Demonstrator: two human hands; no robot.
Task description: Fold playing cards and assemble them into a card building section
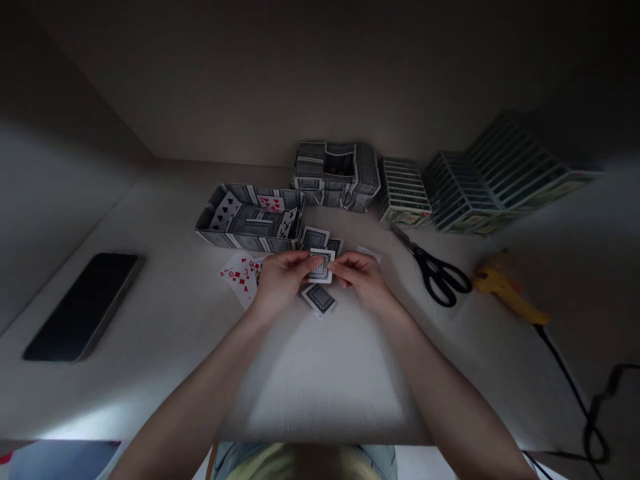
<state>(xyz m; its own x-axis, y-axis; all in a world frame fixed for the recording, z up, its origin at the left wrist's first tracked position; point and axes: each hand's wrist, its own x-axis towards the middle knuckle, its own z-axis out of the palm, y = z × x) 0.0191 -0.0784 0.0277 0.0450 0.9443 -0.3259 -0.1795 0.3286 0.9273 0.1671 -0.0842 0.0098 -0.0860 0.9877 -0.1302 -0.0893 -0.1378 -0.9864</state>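
Observation:
Between my two hands is a playing card (pixel 321 272), its patterned back turned up. My left hand (pixel 281 275) pinches its left side, and my right hand (pixel 363 272) grips the right edge with thumb and finger. Whether it is one card or a few stacked, I cannot tell. Just below it a face-down card (pixel 320 300) lies on the table, and another face-down card (pixel 315 237) shows behind. Face-up red cards (pixel 241 277) are spread beside my left hand, partly covered by it. An open box made of cards (pixel 245 243) stands behind my left hand.
A second structure made of cards (pixel 336 175) stands against the wall, beside stacked card boxes (pixel 406 190) and a larger stepped stack (pixel 487 180). Black-handled scissors (pixel 434 267) and a yellow glue gun (pixel 513 293) with a cord lie right. A phone (pixel 83 307) lies left.

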